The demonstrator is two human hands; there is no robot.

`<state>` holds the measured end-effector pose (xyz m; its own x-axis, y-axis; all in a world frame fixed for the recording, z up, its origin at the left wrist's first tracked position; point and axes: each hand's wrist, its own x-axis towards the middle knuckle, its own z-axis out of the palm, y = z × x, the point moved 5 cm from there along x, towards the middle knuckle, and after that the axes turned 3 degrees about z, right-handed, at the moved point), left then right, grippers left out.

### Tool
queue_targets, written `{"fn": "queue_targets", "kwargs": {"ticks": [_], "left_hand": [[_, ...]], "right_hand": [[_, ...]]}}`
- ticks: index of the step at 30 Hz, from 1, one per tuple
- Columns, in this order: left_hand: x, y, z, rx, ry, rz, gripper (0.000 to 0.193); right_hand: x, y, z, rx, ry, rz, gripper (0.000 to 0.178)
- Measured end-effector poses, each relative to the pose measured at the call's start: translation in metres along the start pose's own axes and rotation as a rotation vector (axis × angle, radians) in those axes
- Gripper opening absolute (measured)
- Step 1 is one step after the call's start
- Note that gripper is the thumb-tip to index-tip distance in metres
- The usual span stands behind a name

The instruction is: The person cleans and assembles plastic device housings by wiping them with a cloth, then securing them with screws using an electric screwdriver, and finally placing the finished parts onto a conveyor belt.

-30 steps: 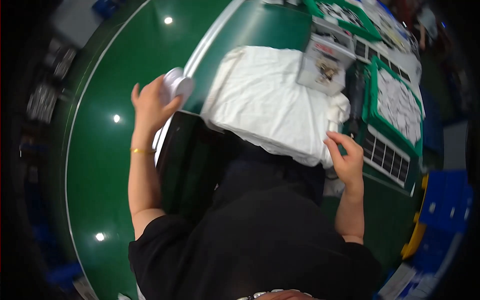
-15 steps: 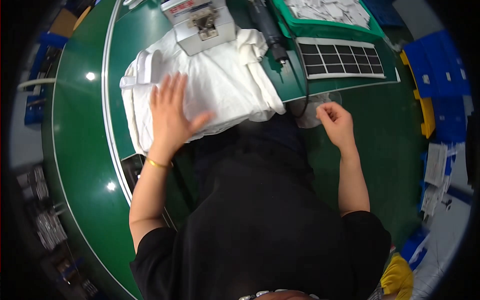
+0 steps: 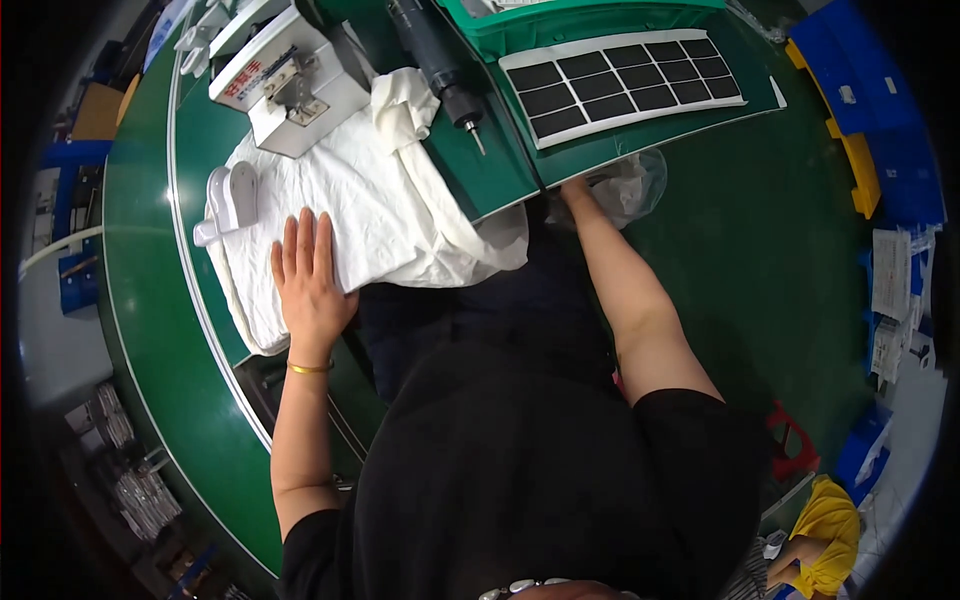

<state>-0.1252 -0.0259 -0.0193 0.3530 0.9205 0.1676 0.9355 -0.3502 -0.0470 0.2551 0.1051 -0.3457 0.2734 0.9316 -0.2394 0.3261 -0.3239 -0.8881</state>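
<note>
From my end, I read the step in hand as a steadying one on the left and a reach on the right. My left grip lies open, fingers extended, on the white cloth, which spreads under and beyond it on the green worktop. My right forearm runs to the worktop's near edge; the right grip is hidden beneath it, so I cannot tell whether it is closed or holds anything. The next move seems to call for drawing that grip clear of the edge without snagging the clear bag just beside the wrist.

Ahead and left of the left fingertips, apart from them, the white part rests on the cloth. Straight ahead stands the latched box, which would block a forward slide. Between and beyond both grips lies the driver, its bit toward me. Past the right grip are the black-pad sheet and the green tray.
</note>
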Motion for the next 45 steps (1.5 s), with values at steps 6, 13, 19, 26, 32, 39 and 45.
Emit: {"fn": "queue_targets", "kwargs": {"ticks": [6, 13, 19, 26, 32, 39, 45], "left_hand": [[0.011, 0.0, 0.003, 0.027, -0.008, 0.009, 0.098], [0.012, -0.003, 0.007, 0.042, -0.017, -0.009, 0.094], [0.009, -0.005, 0.006, 0.038, -0.015, -0.02, 0.091], [0.003, -0.011, 0.008, 0.008, 0.002, -0.023, 0.099], [0.002, -0.017, 0.002, -0.028, -0.005, -0.045, 0.103], [0.002, -0.029, 0.003, -0.105, -0.001, -0.055, 0.102], [0.01, -0.041, -0.004, -0.126, -0.05, -0.068, 0.105]], "right_hand": [[0.019, -0.072, -0.013, 0.719, -0.324, -0.783, 0.064], [0.001, -0.162, -0.045, -0.645, -0.061, -0.741, 0.062], [-0.006, -0.16, -0.047, -0.703, -0.074, -0.697, 0.062], [-0.006, -0.154, -0.053, -0.769, -0.085, -0.646, 0.061], [-0.008, -0.159, -0.041, -0.827, -0.1, -0.613, 0.061], [0.005, -0.16, -0.036, -0.891, -0.147, -0.58, 0.06], [-0.01, -0.15, -0.043, -0.935, -0.208, -0.541, 0.06]]}}
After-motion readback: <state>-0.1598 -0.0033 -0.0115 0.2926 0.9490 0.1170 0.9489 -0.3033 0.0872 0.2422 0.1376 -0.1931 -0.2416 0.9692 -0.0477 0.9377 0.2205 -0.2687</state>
